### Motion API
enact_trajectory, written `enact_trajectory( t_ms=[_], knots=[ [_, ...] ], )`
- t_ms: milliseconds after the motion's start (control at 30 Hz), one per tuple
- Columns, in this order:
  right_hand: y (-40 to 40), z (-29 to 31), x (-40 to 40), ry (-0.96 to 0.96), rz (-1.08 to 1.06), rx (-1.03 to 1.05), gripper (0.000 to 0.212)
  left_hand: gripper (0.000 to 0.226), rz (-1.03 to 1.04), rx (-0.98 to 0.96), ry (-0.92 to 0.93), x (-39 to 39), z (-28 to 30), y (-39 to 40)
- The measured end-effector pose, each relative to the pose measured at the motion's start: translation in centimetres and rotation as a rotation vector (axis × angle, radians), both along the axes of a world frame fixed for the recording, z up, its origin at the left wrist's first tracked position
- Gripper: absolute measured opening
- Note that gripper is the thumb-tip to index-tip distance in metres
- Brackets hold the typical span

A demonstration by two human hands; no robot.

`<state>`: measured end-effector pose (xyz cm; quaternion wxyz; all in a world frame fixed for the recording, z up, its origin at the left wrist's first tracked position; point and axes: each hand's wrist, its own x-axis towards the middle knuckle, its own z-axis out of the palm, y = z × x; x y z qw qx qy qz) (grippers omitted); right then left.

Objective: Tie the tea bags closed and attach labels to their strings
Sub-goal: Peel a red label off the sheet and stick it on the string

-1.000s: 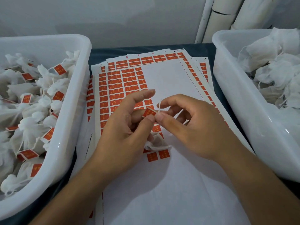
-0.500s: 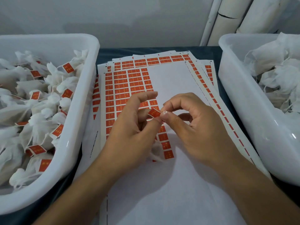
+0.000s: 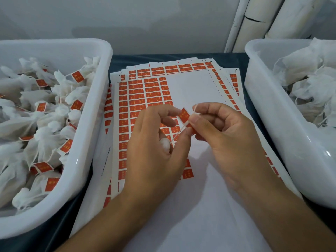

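On the head view, my left hand point(image 3: 154, 142) pinches the orange label point(image 3: 184, 115) with a tea bag point(image 3: 164, 143) tucked in its palm, while my right hand point(image 3: 223, 135) pinches the string point(image 3: 181, 128) taut across it, I'd judge so the sticker can fold over the string. Compared with half a second ago, the string now shows stretched across the label, and the label sits higher above the label sheets point(image 3: 190, 91).

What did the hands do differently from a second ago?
The right hand drew the white string out across the orange label, which the left hand now holds flatter, between its fingers. Both hands still pinch them above the sticker sheets; the tubs look the same.
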<state>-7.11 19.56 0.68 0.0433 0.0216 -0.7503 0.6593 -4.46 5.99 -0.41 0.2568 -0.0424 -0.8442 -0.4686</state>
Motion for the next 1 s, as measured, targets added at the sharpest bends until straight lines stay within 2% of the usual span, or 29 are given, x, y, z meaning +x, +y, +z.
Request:
enact_trajectory(
  t_ms=[100,200,433,633,767,867,1000],
  knots=[
    [0.1,0.2,0.0,0.006,-0.018,-0.012,0.018,0.020,0.047,-0.046,0.063,-0.1,-0.3,0.2],
    [0.2,0.1,0.0,0.009,-0.022,0.015,0.018,0.010,0.051,-0.048,0.038,-0.2,-0.6,0.1],
    [0.6,0.1,-0.1,0.058,-0.011,0.052,0.019,0.009,0.063,-0.030,0.015,-0.4,-0.5,0.0],
    [1.2,0.3,-0.2,0.159,0.044,0.238,0.017,0.008,0.033,-0.053,-0.044,-0.4,-0.6,-0.2],
    [1.8,0.4,-0.7,0.133,0.062,0.356,0.031,0.009,0.032,-0.035,-0.091,-0.5,-0.6,-0.5],
    [1.9,0.2,-0.8,0.063,0.167,0.302,0.041,0.015,-0.009,0.017,-0.147,-0.6,-0.6,-0.7],
    [1.7,0.0,-0.6,0.063,0.232,0.234,0.028,0.012,-0.103,0.204,-0.254,-0.9,-0.4,-0.7]
  ],
)
